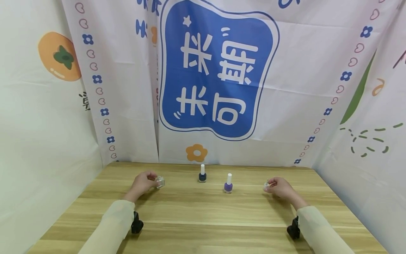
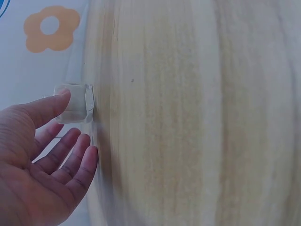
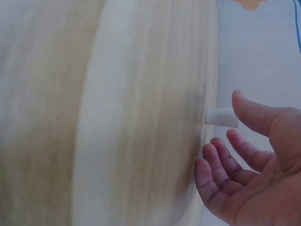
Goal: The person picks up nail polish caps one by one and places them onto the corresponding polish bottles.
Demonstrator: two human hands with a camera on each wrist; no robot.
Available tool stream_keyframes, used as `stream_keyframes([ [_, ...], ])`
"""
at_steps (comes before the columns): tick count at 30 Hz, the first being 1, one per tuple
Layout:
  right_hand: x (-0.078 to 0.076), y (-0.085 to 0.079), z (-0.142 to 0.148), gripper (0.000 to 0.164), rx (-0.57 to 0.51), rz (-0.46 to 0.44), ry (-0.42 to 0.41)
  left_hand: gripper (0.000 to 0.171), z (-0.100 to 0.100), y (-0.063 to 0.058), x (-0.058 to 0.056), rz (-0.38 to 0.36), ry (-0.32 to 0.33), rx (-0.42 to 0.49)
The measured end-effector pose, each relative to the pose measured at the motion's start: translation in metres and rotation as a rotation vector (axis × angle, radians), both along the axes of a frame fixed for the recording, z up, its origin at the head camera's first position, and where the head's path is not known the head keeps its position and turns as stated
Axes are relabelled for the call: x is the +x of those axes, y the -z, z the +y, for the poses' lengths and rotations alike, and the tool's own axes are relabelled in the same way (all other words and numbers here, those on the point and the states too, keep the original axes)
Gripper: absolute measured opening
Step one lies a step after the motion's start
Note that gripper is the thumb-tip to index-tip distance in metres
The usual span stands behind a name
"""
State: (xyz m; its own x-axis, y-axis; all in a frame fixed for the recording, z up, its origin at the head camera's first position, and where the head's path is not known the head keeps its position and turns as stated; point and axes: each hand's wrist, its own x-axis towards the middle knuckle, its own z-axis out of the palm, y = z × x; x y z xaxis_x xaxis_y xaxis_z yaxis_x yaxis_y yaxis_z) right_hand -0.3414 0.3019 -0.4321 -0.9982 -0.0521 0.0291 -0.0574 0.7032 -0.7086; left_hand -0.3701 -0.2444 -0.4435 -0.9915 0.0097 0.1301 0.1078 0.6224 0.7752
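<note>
At the desk's [image 1: 196,211] far left the left hand [image 1: 143,182] pinches a clear glass bottle [image 1: 160,182] and at far right the right hand [image 1: 280,187] pinches a white cap [image 3: 218,117], seemingly a pick-up or set-down step calling next for a steady touch.

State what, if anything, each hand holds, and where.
Left hand: clear bottle, seemingly by its sides. Right hand: white cap, seemingly by its upper end.
</note>
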Motion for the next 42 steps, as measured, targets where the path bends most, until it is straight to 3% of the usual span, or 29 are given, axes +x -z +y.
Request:
stream_keyframes([
  [9, -0.0032, 0.0007, -0.0026, 0.031, 0.017, 0.032, -0.02, 0.023, 0.0025, -0.0006, 0.0007, -0.002, 0.024, -0.002],
  [27, -0.0024, 0.0011, -0.0062, 0.025, 0.061, 0.063, -0.005, 0.026, 0.003, -0.0017, -0.0005, 0.023, 0.039, -0.035],
  [36, -0.0022, -0.0012, -0.0044, 0.015, 0.058, 0.056, 0.008, 0.027, 0.0027, -0.0017, 0.0011, 0.01, 0.029, -0.032],
  [42, 0.0002, -0.0043, -0.0021, 0.018, 0.059, 0.064, 0.004, 0.028, 0.0016, -0.0049, 0.0039, -0.002, 0.022, -0.029],
])
